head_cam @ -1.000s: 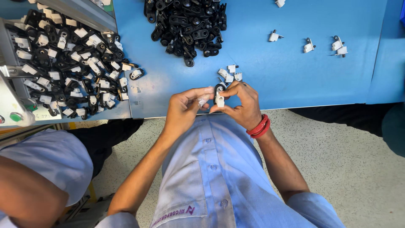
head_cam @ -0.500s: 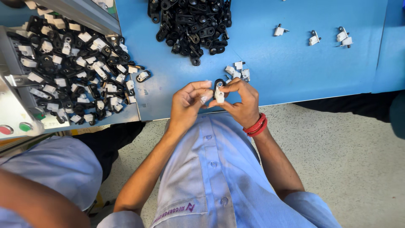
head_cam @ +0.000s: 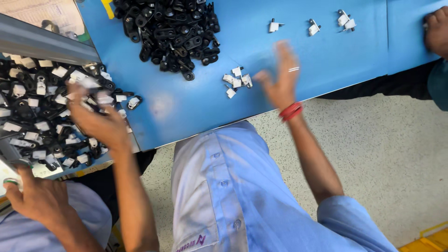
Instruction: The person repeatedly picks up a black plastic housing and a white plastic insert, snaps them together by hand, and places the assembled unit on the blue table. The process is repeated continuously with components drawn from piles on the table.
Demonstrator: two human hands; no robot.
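My left hand (head_cam: 95, 119) reaches left over the edge of a heap of assembled black-and-white parts (head_cam: 39, 112). It is blurred, and a white bit shows at its fingertips; whether it holds it I cannot tell. My right hand (head_cam: 280, 79), with red bangles (head_cam: 290, 111) on the wrist, hovers over the blue table (head_cam: 177, 102) with its fingers spread and nothing in it. A small cluster of white clips (head_cam: 237, 81) lies just left of it. A pile of black plastic pieces (head_cam: 172, 30) sits further back.
Three loose white pieces (head_cam: 311, 25) lie spread along the far right of the table. Another person's hand (head_cam: 37, 200) rests at the lower left by a grey tray edge (head_cam: 42, 46). A second person's hand (head_cam: 437, 30) is at the top right corner.
Both hands were together at the table edge, holding a small part. Now they have parted: the left swung to the heap at left, the right lifted toward the white clips.
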